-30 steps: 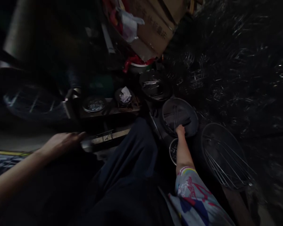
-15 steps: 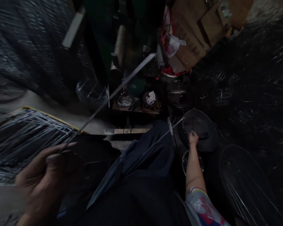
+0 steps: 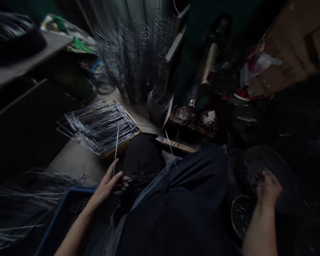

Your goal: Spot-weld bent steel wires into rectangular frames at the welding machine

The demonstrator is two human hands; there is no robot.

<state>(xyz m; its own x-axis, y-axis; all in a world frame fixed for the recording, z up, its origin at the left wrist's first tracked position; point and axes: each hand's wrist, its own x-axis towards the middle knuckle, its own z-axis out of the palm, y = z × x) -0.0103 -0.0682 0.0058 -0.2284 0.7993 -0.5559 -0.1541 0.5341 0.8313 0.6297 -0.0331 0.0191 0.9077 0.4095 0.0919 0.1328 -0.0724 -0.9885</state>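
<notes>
At the left of my lap, my left hand [image 3: 113,181] has its thumb and fingers round a thin bent metal wire [image 3: 116,149]. One end stands up past the fingers, and another thin length [image 3: 171,149] shows over my thigh; the dim light hides part of its outline. On the right, my right hand [image 3: 269,186] is over a dark round pan [image 3: 280,167], its fingers drawn together at small dark pieces [image 3: 256,176]. What the fingertips pinch is too dark to make out. Below it sits a smaller bowl [image 3: 238,217] with shiny bits in it.
A yellow-edged crate [image 3: 134,122] holds many bent wire frames [image 3: 101,124]. Beside my left forearm is a blue crate [image 3: 66,199] near more wires [image 3: 13,209]. Ahead, a small dish [image 3: 183,113] sits by a machine; wire stacks [image 3: 133,53] stand behind and a cardboard box [image 3: 288,53] is at right.
My view has swung left, bringing the wire stacks and blue crate into sight. My left hand has lowered toward my lap with the wire. My right hand stays over the dark pan.
</notes>
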